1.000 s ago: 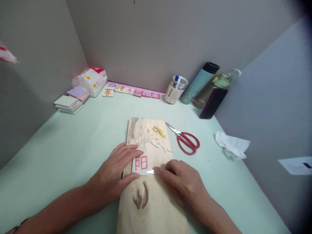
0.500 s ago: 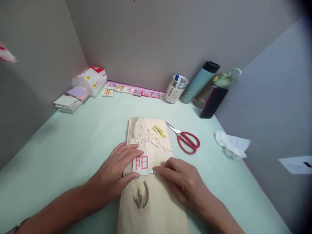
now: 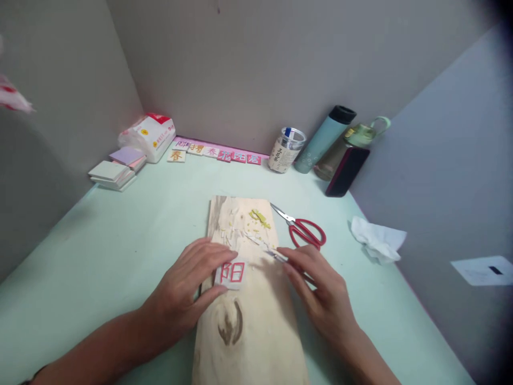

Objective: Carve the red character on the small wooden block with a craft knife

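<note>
A small white square tile (image 3: 231,275) with a red carved character lies on a wooden board (image 3: 256,315). My left hand (image 3: 188,286) grips the tile from the left, fingers at its top edge and thumb at its lower edge. Held between the thumb and fingers of my right hand (image 3: 316,286) is a slim craft knife (image 3: 276,255), its tip just above the board, right of and beyond the tile. White shavings (image 3: 240,235) and yellow-green scraps (image 3: 260,218) are scattered over the board's far part. Most of the knife's handle is hidden by the hand.
Red-handled scissors (image 3: 306,232) lie right of the board, beside a crumpled tissue (image 3: 377,238). Several carved tiles (image 3: 218,154) line the back wall. A jar (image 3: 285,151), a blue bottle (image 3: 324,139), a green bottle (image 3: 360,133) and a phone (image 3: 348,172) stand behind. Stacked blocks (image 3: 112,174) and a tissue pack (image 3: 150,136) stand left.
My right hand has lifted the knife from the tile's lower right corner and moved it away, up and to the right, towards the shavings. My left hand stays on the tile.
</note>
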The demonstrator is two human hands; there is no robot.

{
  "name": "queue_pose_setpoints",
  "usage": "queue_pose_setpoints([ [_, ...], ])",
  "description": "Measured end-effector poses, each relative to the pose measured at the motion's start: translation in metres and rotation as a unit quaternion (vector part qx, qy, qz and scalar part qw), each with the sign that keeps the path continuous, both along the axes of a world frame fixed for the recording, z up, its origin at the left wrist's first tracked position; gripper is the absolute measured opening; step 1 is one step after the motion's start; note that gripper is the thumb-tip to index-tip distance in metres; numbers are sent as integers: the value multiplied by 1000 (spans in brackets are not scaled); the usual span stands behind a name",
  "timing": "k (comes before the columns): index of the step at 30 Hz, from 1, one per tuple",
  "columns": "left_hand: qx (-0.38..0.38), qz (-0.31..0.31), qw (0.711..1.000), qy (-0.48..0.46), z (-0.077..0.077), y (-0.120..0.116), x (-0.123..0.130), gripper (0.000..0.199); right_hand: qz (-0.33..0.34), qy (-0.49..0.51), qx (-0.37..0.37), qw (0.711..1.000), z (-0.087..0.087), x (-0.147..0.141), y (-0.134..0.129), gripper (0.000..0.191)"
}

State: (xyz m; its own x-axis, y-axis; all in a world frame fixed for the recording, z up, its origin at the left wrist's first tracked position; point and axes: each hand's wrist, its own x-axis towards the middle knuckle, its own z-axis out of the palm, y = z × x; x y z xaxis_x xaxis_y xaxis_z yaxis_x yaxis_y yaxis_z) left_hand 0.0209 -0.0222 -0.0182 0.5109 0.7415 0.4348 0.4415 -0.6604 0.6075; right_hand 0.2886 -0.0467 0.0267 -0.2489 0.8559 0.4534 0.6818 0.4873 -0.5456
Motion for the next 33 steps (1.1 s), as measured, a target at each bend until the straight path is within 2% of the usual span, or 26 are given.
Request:
queue_pose_setpoints([
  [3, -48, 5, 999, -1, 0, -2, -1, 43, -83, 38, 72, 993, -1, -2, -1, 27],
  [5, -75, 7, 997, 2, 0, -2, -3, 46, -78, -13, 97, 992, -7, -3, 0, 26],
  [8, -76, 15, 997, 2, 2, -3, -4, 48, -33, -123, 84, 988, -19, -3, 4, 24],
  [12, -58, 2, 998, -3, 8, -6, -4, 46, -68, -93, 133, 984, -28, -7, 6, 24],
  [16, -56, -17, 998, -20, 14, -8, -5, 46, -70, -169, 124, 975, -31, -14, 6, 23],
  [19, -47, -3, 998, -43, 20, -9, -5, 47, -88, -188, 136, 969, -32, -19, 6, 23],
  [23, -29, 4, 995, -98, 29, -9, -7, 45, -83, -229, 128, 961, -27, -25, 4, 16],
  [25, -53, 12, 989, -139, 31, -7, -9, 44, -83, -241, 120, 959, -23, -27, 4, 17],
  [29, -115, 49, 970, -208, 24, 7, -15, 46, -83, -251, 85, 961, -11, -32, -1, 19],
  [33, -149, 72, 953, -253, 13, 22, -17, 47, -42, -274, 27, 960, -8, -43, -13, 11],
])
